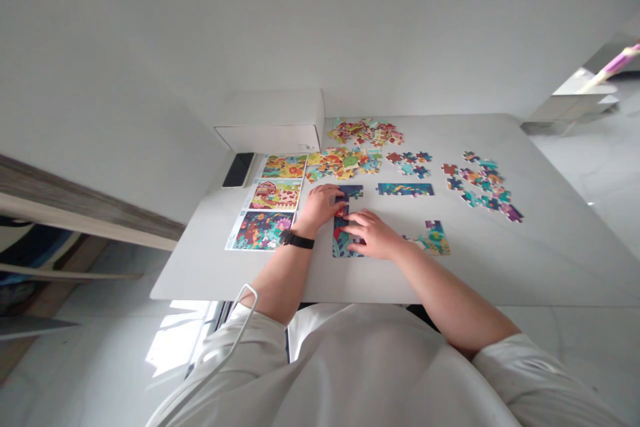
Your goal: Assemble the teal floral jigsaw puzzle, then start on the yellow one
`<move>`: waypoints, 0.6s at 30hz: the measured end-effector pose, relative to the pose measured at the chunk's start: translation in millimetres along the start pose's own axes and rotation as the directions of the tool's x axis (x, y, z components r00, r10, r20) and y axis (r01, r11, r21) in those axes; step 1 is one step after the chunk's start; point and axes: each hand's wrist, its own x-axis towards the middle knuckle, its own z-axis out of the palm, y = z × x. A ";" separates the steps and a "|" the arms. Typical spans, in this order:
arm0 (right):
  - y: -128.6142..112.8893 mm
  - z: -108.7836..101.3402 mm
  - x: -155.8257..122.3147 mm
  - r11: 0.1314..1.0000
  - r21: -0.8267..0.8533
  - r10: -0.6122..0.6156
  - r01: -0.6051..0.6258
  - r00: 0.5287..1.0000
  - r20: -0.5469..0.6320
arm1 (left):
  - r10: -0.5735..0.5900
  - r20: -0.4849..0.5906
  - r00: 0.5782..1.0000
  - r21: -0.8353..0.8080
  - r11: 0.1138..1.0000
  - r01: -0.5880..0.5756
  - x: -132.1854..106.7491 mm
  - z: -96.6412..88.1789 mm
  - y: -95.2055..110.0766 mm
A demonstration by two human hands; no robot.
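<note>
Both hands rest on a partly joined dark blue puzzle section (343, 245) near the front of the white table (500, 260). My left hand (323, 205), with a black watch on the wrist, has its fingers curled down on the section's upper end, beside joined dark pieces (354, 191). My right hand (370, 233) lies palm down across the section's middle, fingers pressing on it. Most of the section is hidden under the hands.
A sheet of three reference pictures (270, 203) lies to the left, with a black phone (239, 169) and a white box (273, 121) behind it. Loose piece piles (365, 132) (343, 163), a joined strip (405, 189), a small cluster (434, 238) and scattered pieces (483, 185) lie around.
</note>
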 end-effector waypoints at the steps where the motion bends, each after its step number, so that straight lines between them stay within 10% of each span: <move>1: -0.1 -0.2 -0.4 1.000 0.001 0.001 -0.001 1.000 -0.001 | -0.004 0.002 1.000 0.002 1.000 0.004 0.1 0.6 -0.2; 18: -1.6 -12.1 1.1 0.999 0.005 0.038 -0.038 0.999 -0.012 | 0.029 0.052 0.998 0.045 0.998 -0.032 -0.4 -0.5 -6.9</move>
